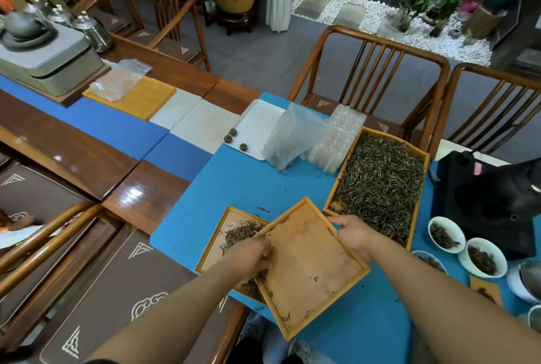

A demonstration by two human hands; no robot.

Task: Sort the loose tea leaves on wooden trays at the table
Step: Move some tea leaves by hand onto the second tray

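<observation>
A nearly bare wooden tray (310, 270) is tilted, its left edge lying over a second wooden tray (213, 242) that holds a small pile of tea leaves (240, 231). My right hand (355, 236) grips the tilted tray's right rim. My left hand (248, 256) is at its left rim with curled fingers, over the leaves; I cannot tell whether it holds the rim. A large wooden tray (421, 158) heaped with loose tea leaves (380, 182) sits just behind my right hand.
A white tray (257, 120) with three tea balls, a plastic bag (292, 135) and clear plastic moulds (336, 141) stand behind. White cups (446, 234) with leaves line the right, beside a black bag (491, 196). Chairs ring the table; blue mat (234, 182) underneath.
</observation>
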